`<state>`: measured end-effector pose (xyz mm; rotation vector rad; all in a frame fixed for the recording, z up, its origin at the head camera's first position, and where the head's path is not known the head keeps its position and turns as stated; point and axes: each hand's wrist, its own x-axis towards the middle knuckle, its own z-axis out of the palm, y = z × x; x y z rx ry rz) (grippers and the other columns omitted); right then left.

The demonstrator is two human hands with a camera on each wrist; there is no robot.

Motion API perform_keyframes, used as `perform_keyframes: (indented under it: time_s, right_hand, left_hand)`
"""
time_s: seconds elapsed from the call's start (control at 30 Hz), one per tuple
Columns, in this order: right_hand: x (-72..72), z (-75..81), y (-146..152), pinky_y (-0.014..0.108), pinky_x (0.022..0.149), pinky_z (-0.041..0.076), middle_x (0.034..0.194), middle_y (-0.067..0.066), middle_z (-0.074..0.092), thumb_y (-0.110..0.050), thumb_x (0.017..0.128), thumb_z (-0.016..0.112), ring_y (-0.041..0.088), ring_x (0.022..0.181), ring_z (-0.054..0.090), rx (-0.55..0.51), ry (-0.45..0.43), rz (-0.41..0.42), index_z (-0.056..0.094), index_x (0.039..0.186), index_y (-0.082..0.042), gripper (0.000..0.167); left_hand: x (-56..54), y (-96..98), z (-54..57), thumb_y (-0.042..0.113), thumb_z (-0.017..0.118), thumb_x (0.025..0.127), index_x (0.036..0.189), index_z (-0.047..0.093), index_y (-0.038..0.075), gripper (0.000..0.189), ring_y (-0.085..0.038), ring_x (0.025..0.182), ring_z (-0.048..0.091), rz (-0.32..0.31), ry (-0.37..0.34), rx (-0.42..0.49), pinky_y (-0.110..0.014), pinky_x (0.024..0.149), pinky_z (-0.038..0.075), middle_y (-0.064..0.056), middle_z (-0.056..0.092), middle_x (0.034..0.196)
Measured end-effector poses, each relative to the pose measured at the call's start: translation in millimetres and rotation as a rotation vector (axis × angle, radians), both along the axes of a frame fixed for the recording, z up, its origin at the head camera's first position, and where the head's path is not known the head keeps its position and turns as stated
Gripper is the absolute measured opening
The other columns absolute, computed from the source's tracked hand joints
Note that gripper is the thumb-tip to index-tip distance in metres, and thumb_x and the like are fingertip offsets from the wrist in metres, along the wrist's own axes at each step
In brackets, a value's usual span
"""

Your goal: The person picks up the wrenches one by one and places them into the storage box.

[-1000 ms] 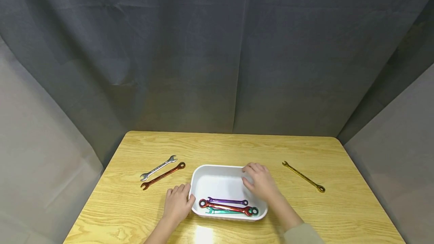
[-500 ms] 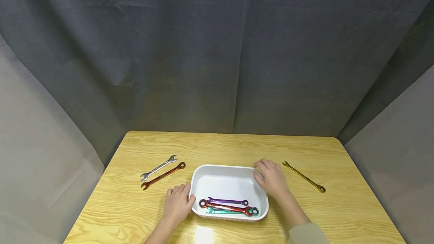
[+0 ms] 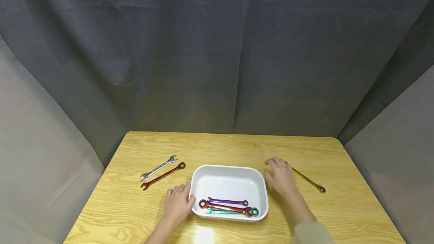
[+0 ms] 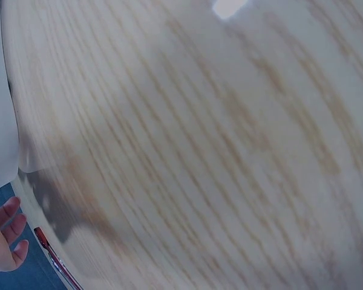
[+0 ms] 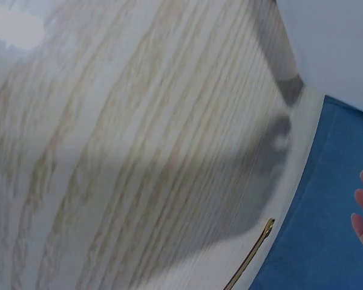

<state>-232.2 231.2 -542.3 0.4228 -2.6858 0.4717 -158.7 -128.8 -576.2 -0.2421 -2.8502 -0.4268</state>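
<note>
My left hand (image 3: 177, 202) rests beside the left end of a white plastic bin (image 3: 223, 167), its thumb at the rim and its fingers outside. In the left wrist view those fingers (image 4: 12, 225) look relaxed. My right hand (image 3: 281, 178) is off the bin's right side with fingers spread and nothing in them. It overlaps the open end of a gold combination wrench (image 3: 306, 179) in the head view. Inside the bin, near its front wall, lie a purple wrench (image 3: 227, 201), a red wrench (image 3: 225, 206) and a green wrench (image 3: 225, 211), the red one across the green.
Left of the bin, a silver open-end wrench (image 3: 158, 168) and a copper-coloured combination wrench (image 3: 162, 176) lie nearly parallel on the wooden table (image 3: 223, 148). Dark grey cloth (image 3: 190, 67) hangs behind the table's far edge.
My right hand has moved right, from over the bin's far right corner to outside it, close to the gold wrench. The left hand, bin and wrenches stay put.
</note>
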Motion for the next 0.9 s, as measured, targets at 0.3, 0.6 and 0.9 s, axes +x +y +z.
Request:
perform_keyframes:
  time_s: [0.3, 0.6, 0.9]
  right_hand:
    - [-2.3, -5.7, 15, 0.052, 0.084, 0.039, 0.110, 0.015, 0.057, -0.020, 0.082, 0.063, 0.035, 0.103, 0.051, 0.015, -0.058, -0.058, 0.059, 0.107, -0.006, 0.030]
    - [-2.2, -6.5, 25, 0.056, 0.085, 0.036, 0.112, 0.016, 0.055, -0.016, 0.082, 0.063, 0.037, 0.104, 0.048, -0.015, -0.072, -0.103, 0.057, 0.109, -0.004, 0.030]
    - [-2.2, -15.4, 37, 0.057, 0.088, 0.034, 0.115, 0.018, 0.052, -0.017, 0.084, 0.060, 0.038, 0.106, 0.046, -0.025, -0.121, -0.148, 0.054, 0.113, -0.003, 0.033]
  left_hand:
    - [-0.3, 0.2, -0.6, 0.031, 0.052, 0.084, 0.109, 0.060, 0.012, 0.032, -0.021, 0.082, 0.055, 0.003, -0.003, -0.013, -0.042, 0.079, 0.037, -0.002, 0.063, 0.091]
    - [-0.5, 0.3, -1.1, 0.030, 0.052, 0.083, 0.108, 0.060, 0.011, 0.032, -0.021, 0.081, 0.054, -0.002, 0.005, -0.006, -0.041, 0.078, 0.037, -0.003, 0.062, 0.090]
    - [-0.5, -0.2, -0.5, 0.030, 0.052, 0.083, 0.108, 0.060, 0.011, 0.031, -0.021, 0.080, 0.054, -0.003, 0.001, -0.005, -0.041, 0.077, 0.037, -0.002, 0.062, 0.088]
